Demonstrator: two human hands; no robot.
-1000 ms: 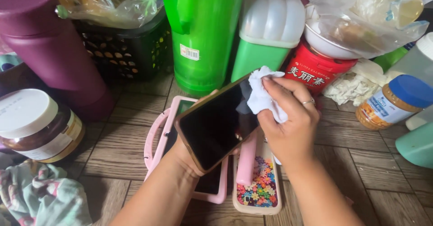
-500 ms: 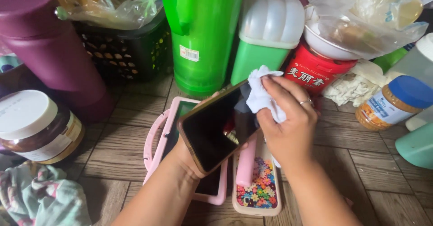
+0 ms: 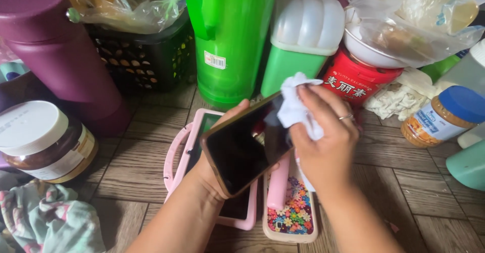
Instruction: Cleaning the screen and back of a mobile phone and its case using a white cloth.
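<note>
My left hand (image 3: 212, 169) holds a dark-screened phone (image 3: 247, 144) with a gold edge, tilted screen-up above the table. My right hand (image 3: 326, 142), with a ring on one finger, presses a crumpled white tissue (image 3: 293, 104) against the phone's upper right corner. Under the phone lies a pink-framed tablet (image 3: 189, 149) flat on the wood. Beside it rests a phone case (image 3: 290, 215) with a pink panel and small coloured flowers.
A purple flask (image 3: 60, 56), a black basket (image 3: 146, 61), a green jug (image 3: 230, 35), a green box with white lid (image 3: 300, 40) and a red tin (image 3: 356, 81) crowd the back. Two jars stand left (image 3: 40, 142) and right (image 3: 442, 114). Floral cloth (image 3: 45, 220) lies bottom left.
The phone and my left hand shifted slightly; my right hand slid the tissue a little along the phone's upper edge.
</note>
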